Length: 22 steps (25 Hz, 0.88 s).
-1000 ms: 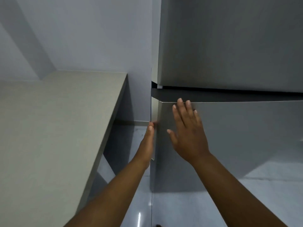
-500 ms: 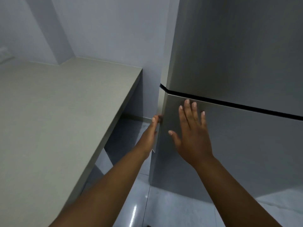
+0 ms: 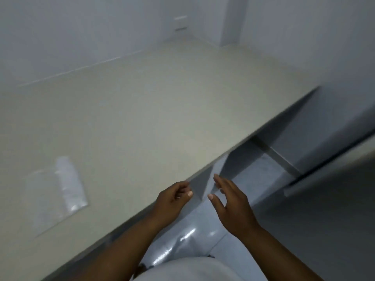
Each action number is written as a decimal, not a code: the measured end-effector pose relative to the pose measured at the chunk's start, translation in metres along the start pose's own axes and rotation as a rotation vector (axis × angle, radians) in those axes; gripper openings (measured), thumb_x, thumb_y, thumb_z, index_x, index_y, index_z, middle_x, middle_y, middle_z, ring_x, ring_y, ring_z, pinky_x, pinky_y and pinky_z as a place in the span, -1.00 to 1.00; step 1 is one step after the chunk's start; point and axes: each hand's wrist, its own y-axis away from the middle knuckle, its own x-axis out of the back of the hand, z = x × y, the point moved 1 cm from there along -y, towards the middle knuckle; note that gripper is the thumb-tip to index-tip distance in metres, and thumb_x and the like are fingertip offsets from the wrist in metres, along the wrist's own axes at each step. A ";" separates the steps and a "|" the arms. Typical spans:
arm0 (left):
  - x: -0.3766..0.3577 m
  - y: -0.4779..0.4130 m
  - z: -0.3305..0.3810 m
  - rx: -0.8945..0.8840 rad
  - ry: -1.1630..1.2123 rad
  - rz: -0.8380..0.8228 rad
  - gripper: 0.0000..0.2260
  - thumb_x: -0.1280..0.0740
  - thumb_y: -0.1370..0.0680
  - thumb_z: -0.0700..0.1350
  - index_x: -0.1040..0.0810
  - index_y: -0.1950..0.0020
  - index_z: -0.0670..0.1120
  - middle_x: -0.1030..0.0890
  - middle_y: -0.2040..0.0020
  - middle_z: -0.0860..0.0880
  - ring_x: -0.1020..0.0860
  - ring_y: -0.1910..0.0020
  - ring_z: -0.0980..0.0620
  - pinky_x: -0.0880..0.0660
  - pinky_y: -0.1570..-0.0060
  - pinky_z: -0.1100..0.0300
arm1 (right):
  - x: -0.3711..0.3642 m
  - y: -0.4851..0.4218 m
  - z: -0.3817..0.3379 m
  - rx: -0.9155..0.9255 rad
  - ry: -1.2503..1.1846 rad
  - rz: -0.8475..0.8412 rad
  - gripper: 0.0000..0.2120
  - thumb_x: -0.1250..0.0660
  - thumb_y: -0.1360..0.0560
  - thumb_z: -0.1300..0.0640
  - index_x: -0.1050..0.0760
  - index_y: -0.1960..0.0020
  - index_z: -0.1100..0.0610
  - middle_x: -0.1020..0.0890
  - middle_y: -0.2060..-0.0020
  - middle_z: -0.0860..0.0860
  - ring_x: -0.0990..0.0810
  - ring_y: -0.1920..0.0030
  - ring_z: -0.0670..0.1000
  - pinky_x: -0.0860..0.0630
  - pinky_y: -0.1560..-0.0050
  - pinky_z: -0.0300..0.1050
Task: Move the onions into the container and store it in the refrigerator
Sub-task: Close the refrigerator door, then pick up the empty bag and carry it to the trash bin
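Observation:
The grey refrigerator [image 3: 334,179] fills the right edge of the blurred head view, its doors closed. My left hand [image 3: 172,199] hangs over the front edge of the beige counter [image 3: 142,108], fingers loosely curled with nothing in them. My right hand [image 3: 231,203] floats open above the floor, fingers apart, empty, well away from the refrigerator. No onions and no container are in view.
A clear plastic bag [image 3: 58,191] lies flat on the counter at the left. White walls close in behind the counter. Glossy floor tiles [image 3: 182,246] show between the counter and the refrigerator. A white garment [image 3: 186,270] shows at the bottom.
Both hands have come off the refrigerator door and drawn back toward my body. The view has swung left from the refrigerator to the counter.

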 end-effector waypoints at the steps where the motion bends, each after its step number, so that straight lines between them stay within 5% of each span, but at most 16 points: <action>1: 0.028 0.013 -0.014 0.032 0.007 0.104 -0.77 -0.37 -0.52 0.02 -0.55 -0.17 0.15 -0.66 -0.04 0.14 -0.60 -0.03 0.26 -0.46 0.05 0.44 | -0.023 -0.009 -0.015 0.021 -0.029 -0.061 -0.45 -0.22 -0.53 -0.16 -0.29 -0.46 0.00 -0.49 -0.26 -0.15 -0.47 -0.24 -0.19 -0.48 -0.25 -0.19; 5: 0.140 0.065 -0.074 0.214 0.116 0.538 -0.83 -0.37 -0.52 -0.04 -0.58 -0.11 0.09 -0.66 0.02 0.02 -0.62 -0.01 0.05 -0.53 -0.06 0.19 | -0.124 -0.044 -0.086 0.075 -0.128 -0.285 -0.58 -0.33 -0.54 0.03 -0.41 -0.38 0.03 -0.57 -0.10 -0.16 -0.55 -0.08 -0.22 -0.52 -0.10 -0.30; 9: 0.226 0.112 -0.130 0.358 0.130 0.790 -0.79 -0.37 -0.51 -0.02 -0.59 -0.13 0.04 -0.63 0.03 0.07 -0.57 0.04 0.18 -0.42 0.11 0.37 | -0.223 -0.074 -0.149 0.071 -0.144 -0.390 -0.65 -0.36 -0.52 0.06 -0.50 -0.29 0.07 -0.63 -0.01 -0.09 -0.58 0.02 -0.23 -0.43 0.05 -0.47; 11: 0.259 0.125 -0.153 0.417 0.089 0.885 -0.76 -0.37 -0.51 -0.02 -0.58 -0.16 -0.02 -0.63 -0.04 0.00 -0.58 0.02 0.11 -0.44 0.02 0.27 | -0.265 -0.087 -0.173 0.056 -0.109 -0.428 -0.65 -0.35 -0.52 0.04 -0.51 -0.28 0.09 -0.64 -0.01 -0.05 -0.59 0.05 -0.15 -0.41 0.02 -0.41; 16: 0.306 0.126 -0.190 0.609 -0.082 0.849 -0.64 -0.34 -0.52 -0.02 -0.52 -0.24 -0.18 -0.57 -0.18 -0.17 -0.54 -0.11 -0.11 -0.38 -0.11 0.15 | -0.338 -0.113 -0.200 -0.049 0.095 -0.477 -0.81 -0.34 -0.51 0.03 -0.56 -0.04 0.13 -0.62 0.12 0.02 -0.56 0.04 0.06 -0.36 0.02 -0.19; 22: 0.313 0.122 -0.193 0.695 0.228 0.893 -0.56 -0.43 -0.45 0.00 -0.51 -0.28 -0.14 -0.59 -0.02 -0.05 -0.56 -0.15 -0.09 -0.43 -0.18 0.15 | -0.361 -0.123 -0.205 -0.051 0.173 -0.545 -0.85 -0.40 -0.44 0.04 -0.51 0.09 0.09 -0.55 0.25 -0.02 -0.51 0.13 0.05 -0.36 0.09 -0.16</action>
